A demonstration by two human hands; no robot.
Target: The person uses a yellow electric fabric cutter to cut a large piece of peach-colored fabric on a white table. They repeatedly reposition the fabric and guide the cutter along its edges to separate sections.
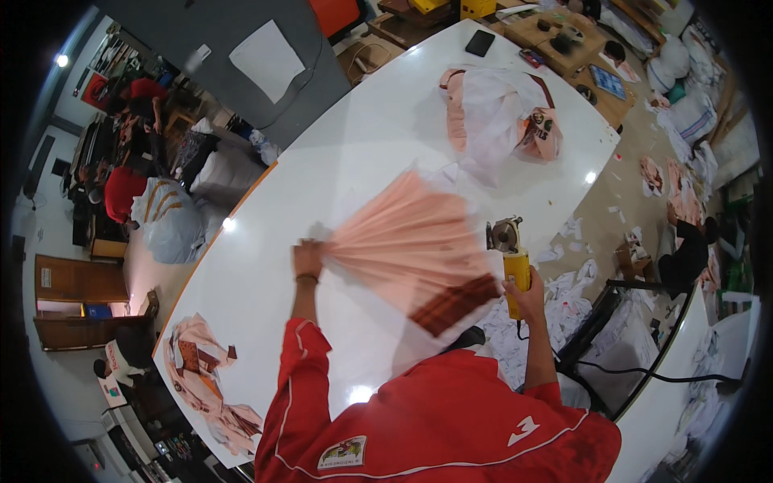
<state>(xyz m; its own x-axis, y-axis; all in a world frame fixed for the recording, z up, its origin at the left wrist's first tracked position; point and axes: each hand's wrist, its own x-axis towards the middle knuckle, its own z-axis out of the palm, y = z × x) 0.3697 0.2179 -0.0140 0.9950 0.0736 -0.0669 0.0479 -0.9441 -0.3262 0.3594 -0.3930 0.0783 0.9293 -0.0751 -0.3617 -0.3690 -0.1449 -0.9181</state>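
My left hand [307,259] is closed on the gathered end of a peach-pink piece of fabric [415,237]. From that grip the cloth fans out to the right in folds, blurred by motion, with a dark red-brown band along its lower right edge. My right hand [527,296] grips the yellow body of a handheld electric rotary cutter [517,272], whose round metal blade head points away from me at the table's right edge. The fabric's right edge lies close beside the cutter; I cannot tell whether they touch.
The white table [354,153] carries a pile of pink and white cloth [499,117] at the far end, a phone [480,43] and more pink pieces [201,370] at left. White scraps [515,346] lie below its right edge. A black cable [660,375] runs right. Other people work around.
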